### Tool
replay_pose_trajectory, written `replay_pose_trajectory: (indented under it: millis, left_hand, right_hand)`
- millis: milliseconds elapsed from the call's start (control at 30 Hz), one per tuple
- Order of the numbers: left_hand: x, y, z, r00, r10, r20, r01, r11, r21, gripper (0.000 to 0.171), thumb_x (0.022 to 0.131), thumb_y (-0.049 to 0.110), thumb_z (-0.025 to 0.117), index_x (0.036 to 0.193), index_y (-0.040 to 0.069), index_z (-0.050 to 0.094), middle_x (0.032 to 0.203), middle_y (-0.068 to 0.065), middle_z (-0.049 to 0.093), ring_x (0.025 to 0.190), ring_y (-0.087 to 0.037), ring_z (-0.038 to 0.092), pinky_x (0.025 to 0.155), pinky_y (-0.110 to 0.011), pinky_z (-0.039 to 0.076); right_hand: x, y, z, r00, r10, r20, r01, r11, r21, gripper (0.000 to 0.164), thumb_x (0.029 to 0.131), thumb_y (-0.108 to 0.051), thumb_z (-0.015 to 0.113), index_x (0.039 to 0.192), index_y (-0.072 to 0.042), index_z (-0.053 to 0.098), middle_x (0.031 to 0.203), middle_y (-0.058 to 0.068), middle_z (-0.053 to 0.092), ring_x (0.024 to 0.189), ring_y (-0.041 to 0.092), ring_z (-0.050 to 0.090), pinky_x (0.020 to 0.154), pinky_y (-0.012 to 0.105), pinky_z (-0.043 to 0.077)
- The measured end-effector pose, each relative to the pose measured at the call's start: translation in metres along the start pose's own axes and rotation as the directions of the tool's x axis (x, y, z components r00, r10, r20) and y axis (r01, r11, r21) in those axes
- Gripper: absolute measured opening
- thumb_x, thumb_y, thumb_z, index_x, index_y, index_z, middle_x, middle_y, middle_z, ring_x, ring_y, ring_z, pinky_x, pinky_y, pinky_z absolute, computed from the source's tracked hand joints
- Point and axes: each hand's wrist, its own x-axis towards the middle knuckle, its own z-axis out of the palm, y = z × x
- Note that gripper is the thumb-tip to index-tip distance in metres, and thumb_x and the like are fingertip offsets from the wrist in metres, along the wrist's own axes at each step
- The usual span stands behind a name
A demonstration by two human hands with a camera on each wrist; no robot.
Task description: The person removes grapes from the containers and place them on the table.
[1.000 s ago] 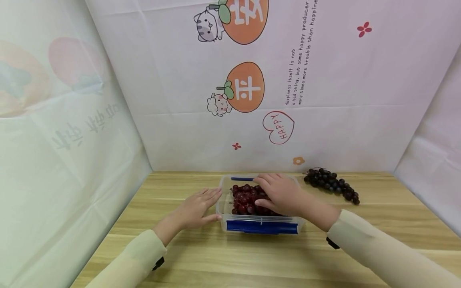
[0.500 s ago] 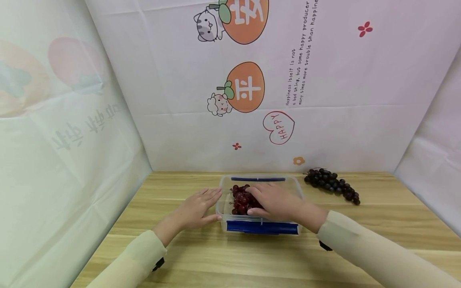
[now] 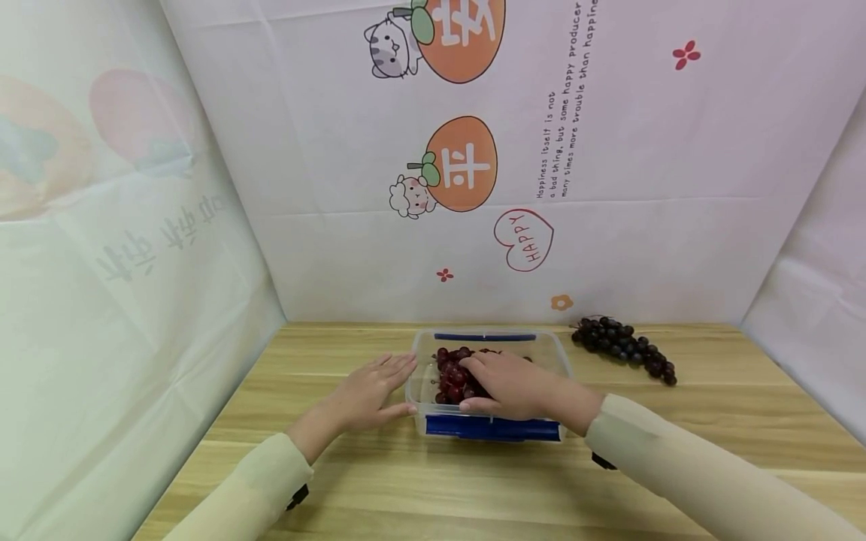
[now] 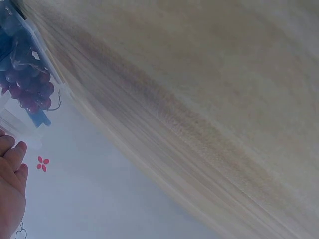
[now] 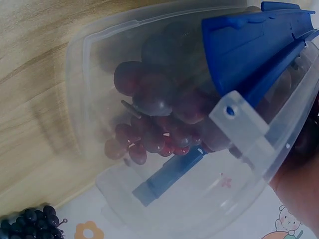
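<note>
Boxed grapes [image 3: 455, 374] are dk red, loose bunch [image 3: 623, 346] blk, clips [image 3: 492, 427] blue, tbl [image 3: 473, 481] lt-brn woodgrain, backdrop [image 3: 338, 188] wht.

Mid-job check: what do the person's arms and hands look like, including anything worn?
The left hand and right hand are both ungloved, with no rings that I can see. The left sleeve and right sleeve are long, pale cream and show no print. A small black piece shows below each cuff, mostly hidden. No cables are visible.
</note>
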Motion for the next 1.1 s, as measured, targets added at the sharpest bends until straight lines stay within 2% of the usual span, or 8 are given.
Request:
replay_pose_trajectory:
  millis: [167, 433, 700, 1100]
  left_hand:
    - [-0.001, 0.000, -0.001, 1.000, -0.003, -0.008, 0.003, 1.000, -0.003, 0.081, 0.098, 0.063, 0.034, 0.151, 0.002, 0.029, 0.155, -0.015, 0.028, 0.142, -0.028, 0.029, 0.118, -0.042, 0.016]
    - [-0.001, 0.001, -0.001, 1.000, -0.001, -0.016, 0.001, 1.000, -0.010, 0.081, 0.097, 0.062, 0.036, 0.151, 0.001, 0.030, 0.155, -0.016, 0.030, 0.140, -0.029, 0.032, 0.117, -0.045, 0.021]
    - [-0.001, 0.000, 0.000, 1.000, -0.001, -0.025, 0.000, 1.000, -0.021, 0.082, 0.097, 0.062, 0.037, 0.151, 0.002, 0.030, 0.155, -0.015, 0.031, 0.140, -0.030, 0.032, 0.116, -0.046, 0.022]
    - [0.000, 0.000, 0.000, 1.000, 0.005, -0.011, -0.005, 1.000, 0.000, 0.081, 0.098, 0.061, 0.038, 0.151, 0.001, 0.030, 0.155, -0.016, 0.030, 0.140, -0.030, 0.032, 0.116, -0.047, 0.023]
  right_hand:
    - [0.003, -0.002, 0.001, 1.000, -0.001, 0.014, 0.001, 1.000, 0.011, 0.082, 0.094, -0.069, 0.036, 0.145, -0.004, 0.042, 0.135, 0.012, 0.053, 0.120, 0.027, 0.053, 0.101, 0.044, 0.045]
    - [0.007, -0.005, 0.004, 0.999, 0.043, 0.025, -0.042, 0.999, -0.008, 0.086, 0.092, -0.071, 0.037, 0.146, -0.004, 0.041, 0.137, 0.014, 0.052, 0.119, 0.028, 0.055, 0.100, 0.044, 0.046]
    - [0.012, -0.009, 0.001, 0.993, 0.114, 0.032, -0.115, 0.993, 0.011, 0.077, 0.096, -0.063, 0.043, 0.144, -0.002, 0.043, 0.138, 0.015, 0.053, 0.118, 0.031, 0.056, 0.098, 0.046, 0.047]
    - [0.016, -0.004, 0.004, 0.991, 0.128, 0.039, -0.127, 0.991, -0.039, 0.073, 0.097, -0.060, 0.041, 0.141, -0.002, 0.047, 0.130, 0.017, 0.056, 0.112, 0.031, 0.059, 0.093, 0.045, 0.051]
